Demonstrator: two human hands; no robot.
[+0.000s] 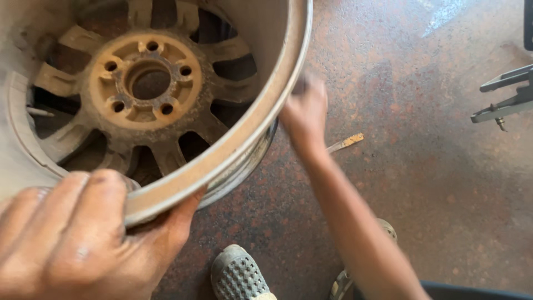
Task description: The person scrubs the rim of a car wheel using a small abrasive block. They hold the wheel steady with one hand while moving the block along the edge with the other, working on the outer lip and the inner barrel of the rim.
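- Alloy wheel rim, dusty grey, tilted with its open barrel facing the camera; fills upper left of view, cut off by top and left edges.
- Inside barrel: rust-tan hub with ring of lug holes and a centre bore; spokes radiate outward, dark gaps between them. Nothing loose inside.
- Left hand, bottom left: fingers curled over the near lip of the rim, thumb underneath, clamped on the edge. Grimy knuckles.
- Right hand, blurred, just beside the rim's outer right lip; fingers bunched, seem pinched on something small and dark at the tips, cannot tell what. Forearm runs down toward bottom right.
- Speckled reddish stone floor under everything.
- Flat metal strip lies on floor just right of the right wrist, partly hidden by it.
- Grey perforated shoe at bottom centre, below the rim; second shoe mostly hidden behind the forearm.
- Grey metal tool frame at right edge, well apart from the hands.
- Open floor lies right and centre; left side blocked by rim.
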